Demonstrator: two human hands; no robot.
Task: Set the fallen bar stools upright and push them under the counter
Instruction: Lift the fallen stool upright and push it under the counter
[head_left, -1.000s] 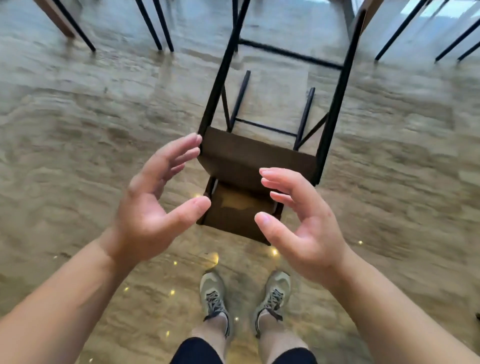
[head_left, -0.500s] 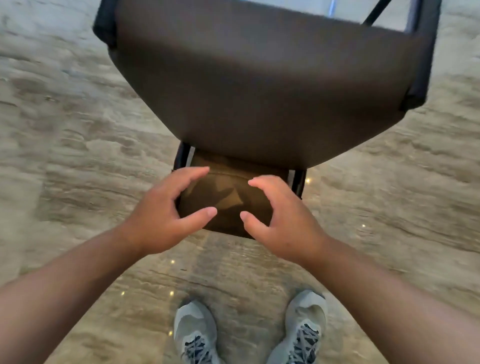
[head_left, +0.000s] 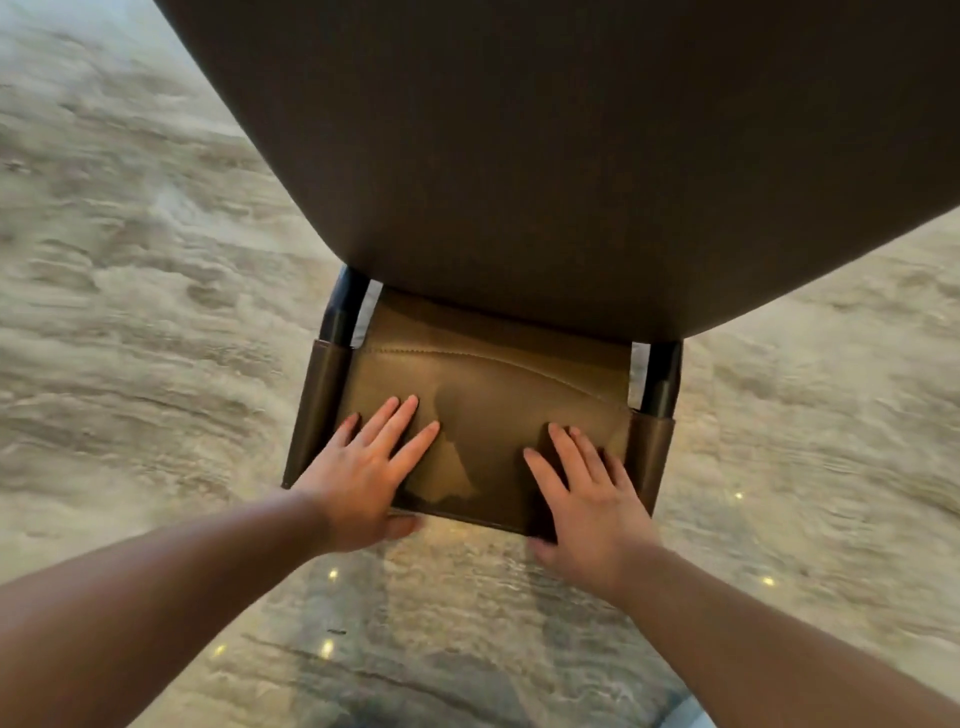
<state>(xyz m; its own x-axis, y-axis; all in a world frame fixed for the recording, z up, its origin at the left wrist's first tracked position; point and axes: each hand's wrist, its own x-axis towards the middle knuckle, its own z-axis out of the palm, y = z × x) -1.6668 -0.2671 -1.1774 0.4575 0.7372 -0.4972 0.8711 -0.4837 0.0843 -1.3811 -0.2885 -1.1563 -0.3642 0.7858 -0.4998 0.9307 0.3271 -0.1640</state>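
The bar stool (head_left: 571, 156) lay close under the camera, its dark brown seat filling the top of the view and its backrest (head_left: 483, 415) nearest the person, above the marbled floor (head_left: 130, 312). The left hand (head_left: 363, 483) and the right hand (head_left: 587, 499) each lay on the backrest's face, fingers spread flat and thumb hooked under its near edge, so each grip clasped that panel loosely

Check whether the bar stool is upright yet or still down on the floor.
Still down: the bar stool lies on the floor. Left hand and right hand grip its backrest.
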